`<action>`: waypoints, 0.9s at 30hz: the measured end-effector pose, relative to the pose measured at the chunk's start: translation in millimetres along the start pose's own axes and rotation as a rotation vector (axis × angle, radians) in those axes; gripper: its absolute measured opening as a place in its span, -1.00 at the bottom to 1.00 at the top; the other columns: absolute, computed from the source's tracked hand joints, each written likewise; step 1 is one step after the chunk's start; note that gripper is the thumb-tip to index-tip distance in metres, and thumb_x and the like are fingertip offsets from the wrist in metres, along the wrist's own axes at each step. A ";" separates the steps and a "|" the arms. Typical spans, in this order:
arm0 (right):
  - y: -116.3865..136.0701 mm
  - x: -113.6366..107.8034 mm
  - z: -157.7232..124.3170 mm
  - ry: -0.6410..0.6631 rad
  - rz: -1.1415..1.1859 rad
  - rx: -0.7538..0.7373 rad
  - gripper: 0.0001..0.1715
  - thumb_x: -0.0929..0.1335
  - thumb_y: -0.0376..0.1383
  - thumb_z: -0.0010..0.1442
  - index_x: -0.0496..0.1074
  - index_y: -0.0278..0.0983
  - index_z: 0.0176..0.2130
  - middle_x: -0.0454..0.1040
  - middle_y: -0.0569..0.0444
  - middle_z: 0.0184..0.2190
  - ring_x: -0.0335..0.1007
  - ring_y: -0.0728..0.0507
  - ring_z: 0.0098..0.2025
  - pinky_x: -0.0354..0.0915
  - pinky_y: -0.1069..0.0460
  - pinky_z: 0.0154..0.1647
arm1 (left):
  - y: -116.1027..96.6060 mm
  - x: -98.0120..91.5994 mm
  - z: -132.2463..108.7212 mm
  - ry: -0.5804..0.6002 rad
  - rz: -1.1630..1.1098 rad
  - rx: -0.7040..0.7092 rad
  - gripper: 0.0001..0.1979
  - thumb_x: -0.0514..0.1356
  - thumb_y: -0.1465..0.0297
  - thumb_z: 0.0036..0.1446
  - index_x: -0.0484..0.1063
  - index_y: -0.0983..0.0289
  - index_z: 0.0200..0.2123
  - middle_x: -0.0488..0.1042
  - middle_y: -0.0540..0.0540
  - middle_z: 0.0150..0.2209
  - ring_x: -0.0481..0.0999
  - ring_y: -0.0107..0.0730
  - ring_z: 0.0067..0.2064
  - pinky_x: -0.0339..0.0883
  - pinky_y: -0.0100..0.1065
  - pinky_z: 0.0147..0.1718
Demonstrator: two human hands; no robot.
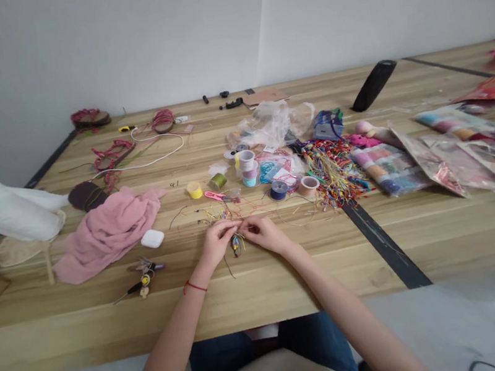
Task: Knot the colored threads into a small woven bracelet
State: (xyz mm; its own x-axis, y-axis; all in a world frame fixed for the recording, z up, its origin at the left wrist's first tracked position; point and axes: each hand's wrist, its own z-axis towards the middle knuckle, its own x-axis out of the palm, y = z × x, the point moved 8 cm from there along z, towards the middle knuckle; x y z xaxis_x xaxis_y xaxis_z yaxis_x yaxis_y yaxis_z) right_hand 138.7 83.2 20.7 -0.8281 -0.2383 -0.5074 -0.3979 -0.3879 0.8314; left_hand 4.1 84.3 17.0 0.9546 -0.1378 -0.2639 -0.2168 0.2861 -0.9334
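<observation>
Centre frame now, left hand and right hand meet, fingers pinched tight on a beaded cord, working close above the table; thread spools and a multicoloured thread bundle lie just beyond.

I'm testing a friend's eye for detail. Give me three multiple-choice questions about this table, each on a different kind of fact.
1. Where does the white rounded case lie?
A on the clear plastic bag
B just right of the pink cloth
C on the floor

2. What colour is the cord on the left wrist?
A blue
B white
C red

3. How do the left hand and right hand stand?
A far apart
B fingertips together over beaded threads
C both flat on the table

Answers:
1 B, it sits on the wood beside the cloth.
2 C, the thin loop shows red.
3 B, the hands meet above the threads.
</observation>
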 end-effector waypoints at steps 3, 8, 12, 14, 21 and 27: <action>0.1 -1.8 0.0 -0.011 0.056 0.022 -0.83 0.33 -0.25 0.20 0.45 -0.29 -0.37 0.49 0.07 -0.45 0.32 -0.05 -0.44 0.21 0.07 -0.39 | 4.4 -2.1 -0.5 -0.030 -0.032 -0.023 -0.79 0.22 0.26 0.14 0.57 0.25 -0.26 0.57 0.14 -0.20 0.54 -0.26 -0.12 0.43 -0.18 -0.04; -0.4 -6.2 1.6 -0.055 0.129 0.054 -0.80 0.34 -0.20 0.17 0.44 -0.29 -0.37 0.48 0.07 -0.45 0.31 -0.05 -0.44 0.22 0.07 -0.39 | 6.9 -2.9 -2.0 -0.056 -0.075 -0.054 -0.81 0.26 0.27 0.09 0.57 0.25 -0.29 0.59 0.12 -0.24 0.57 -0.26 -0.18 0.47 -0.19 -0.12; -5.4 -6.7 3.3 -0.088 0.205 0.092 -0.75 0.37 -0.14 0.13 0.44 -0.29 -0.40 0.47 0.07 -0.47 0.30 -0.05 -0.45 0.22 0.06 -0.40 | 5.3 -2.5 -3.9 -0.065 -0.033 -0.081 -0.85 0.28 0.30 0.08 0.55 0.25 -0.31 0.60 0.10 -0.28 0.57 -0.27 -0.23 0.48 -0.21 -0.17; -8.2 -5.7 3.8 -0.097 0.264 0.118 -0.71 0.39 -0.10 0.11 0.44 -0.29 -0.42 0.46 0.09 -0.49 0.28 -0.03 -0.48 0.21 0.06 -0.43 | 2.4 -2.3 -4.5 -0.063 0.006 -0.068 -0.87 0.28 0.32 0.09 0.54 0.25 -0.32 0.59 0.09 -0.28 0.57 -0.28 -0.23 0.48 -0.23 -0.18; -10.4 -5.5 4.1 -0.121 0.432 0.174 -0.66 0.45 -0.06 0.03 0.48 -0.30 -0.42 0.46 0.10 -0.50 0.26 0.00 -0.50 0.18 0.09 -0.48 | -8.1 -3.9 -4.7 -0.091 0.142 0.047 -0.89 0.25 0.37 0.14 0.56 0.24 -0.28 0.58 0.10 -0.26 0.56 -0.31 -0.22 0.48 -0.27 -0.19; -17.1 -9.2 2.5 -0.171 0.588 0.262 -0.66 0.49 -0.07 -0.05 0.49 -0.30 -0.41 0.47 0.11 -0.53 0.26 0.01 -0.54 0.17 0.09 -0.50 | -12.5 -2.5 -4.3 -0.072 0.190 0.071 -0.94 0.27 0.42 0.12 0.54 0.25 -0.30 0.57 0.09 -0.29 0.56 -0.34 -0.26 0.47 -0.29 -0.21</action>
State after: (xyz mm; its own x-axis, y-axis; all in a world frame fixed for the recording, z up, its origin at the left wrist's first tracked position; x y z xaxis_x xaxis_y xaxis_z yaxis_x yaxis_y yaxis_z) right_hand 152.1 94.2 11.7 -0.9789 -0.1910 0.0722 0.0741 -0.0026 0.9972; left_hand 3.5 77.0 28.2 0.9108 -0.0077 -0.4127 -0.3813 0.3671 -0.8484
